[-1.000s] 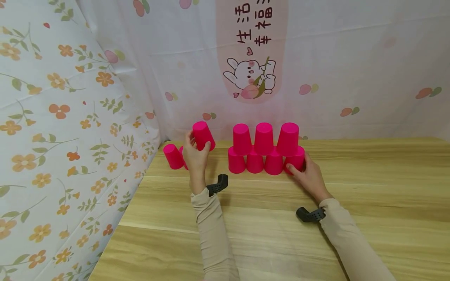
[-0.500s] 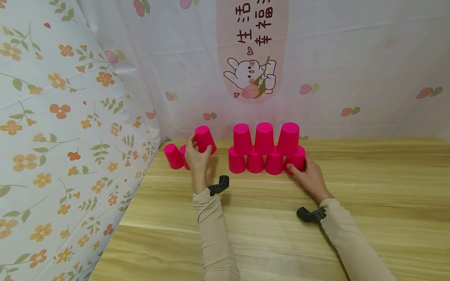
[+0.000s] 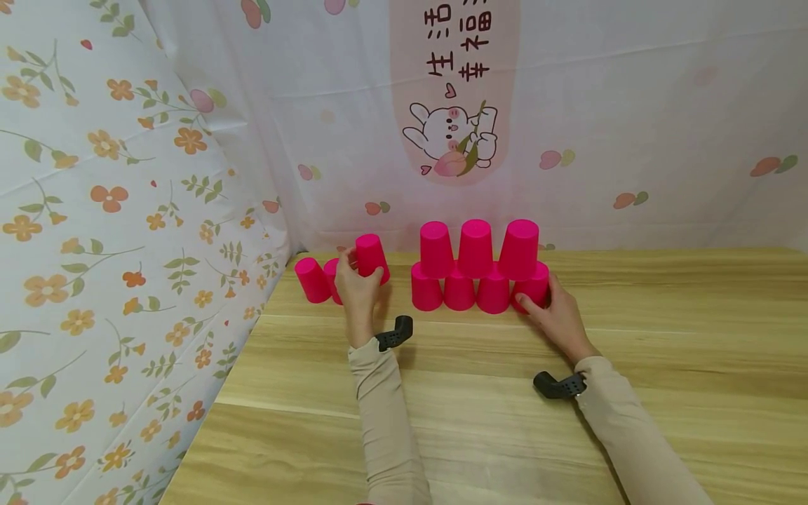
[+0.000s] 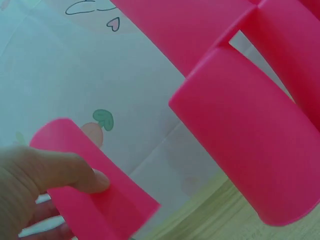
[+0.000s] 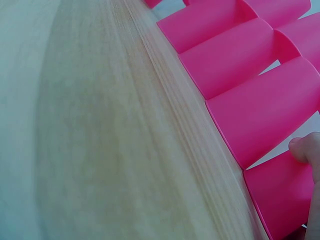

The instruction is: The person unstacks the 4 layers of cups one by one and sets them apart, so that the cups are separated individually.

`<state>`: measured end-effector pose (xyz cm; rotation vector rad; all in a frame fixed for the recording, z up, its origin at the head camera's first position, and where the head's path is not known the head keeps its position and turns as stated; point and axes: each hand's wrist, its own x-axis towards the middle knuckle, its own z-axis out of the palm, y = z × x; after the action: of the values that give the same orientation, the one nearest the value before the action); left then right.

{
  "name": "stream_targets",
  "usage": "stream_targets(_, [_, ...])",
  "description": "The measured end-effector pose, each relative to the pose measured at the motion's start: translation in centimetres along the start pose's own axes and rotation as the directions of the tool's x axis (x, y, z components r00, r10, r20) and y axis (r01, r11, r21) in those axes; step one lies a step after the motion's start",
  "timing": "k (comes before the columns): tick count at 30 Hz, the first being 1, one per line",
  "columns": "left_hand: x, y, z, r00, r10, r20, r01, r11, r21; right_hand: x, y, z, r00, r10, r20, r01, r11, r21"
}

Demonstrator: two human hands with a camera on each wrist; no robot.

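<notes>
My left hand point(image 3: 357, 287) grips an upside-down pink cup point(image 3: 371, 257) between thumb and fingers, left of the stack. In the left wrist view the thumb point(image 4: 95, 180) lies across the side of that cup point(image 4: 125, 195). My right hand point(image 3: 558, 315) holds the rightmost bottom cup point(image 3: 532, 286) of a two-level stack, its thumb point(image 5: 300, 150) on the cup's side in the right wrist view. Three upside-down cups, including a middle one point(image 3: 475, 247), sit on top of a row of several cups, among them the leftmost point(image 3: 426, 289).
Two more pink cups, an outer one point(image 3: 312, 280) and one partly hidden behind my left hand point(image 3: 332, 275), stand at the table's left. The wooden table point(image 3: 480, 407) meets a printed cloth point(image 3: 631, 140) at the back. A floral cloth point(image 3: 113, 280) hangs at left.
My left hand has brought its cup down and slightly right, toward the table. My right hand and the stack have stayed in place.
</notes>
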<state>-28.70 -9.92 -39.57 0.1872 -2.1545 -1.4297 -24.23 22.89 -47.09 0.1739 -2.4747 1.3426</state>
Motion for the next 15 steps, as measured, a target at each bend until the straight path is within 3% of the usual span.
stream_targets(6, [-0.23, -0.25, 0.13, 0.999, -0.047, 0.011, 0.047, 0.998, 0.029, -0.03, 0.03, -0.01, 1.0, 0.0, 0.0, 0.0, 1.0, -0.007])
stream_targets(15, [-0.77, -0.34, 0.02, 0.993, -0.101, -0.067, 0.107, 0.991, 0.081, 0.02, 0.0, -0.08, 1.0, 0.018, 0.016, -0.018, 1.0, -0.002])
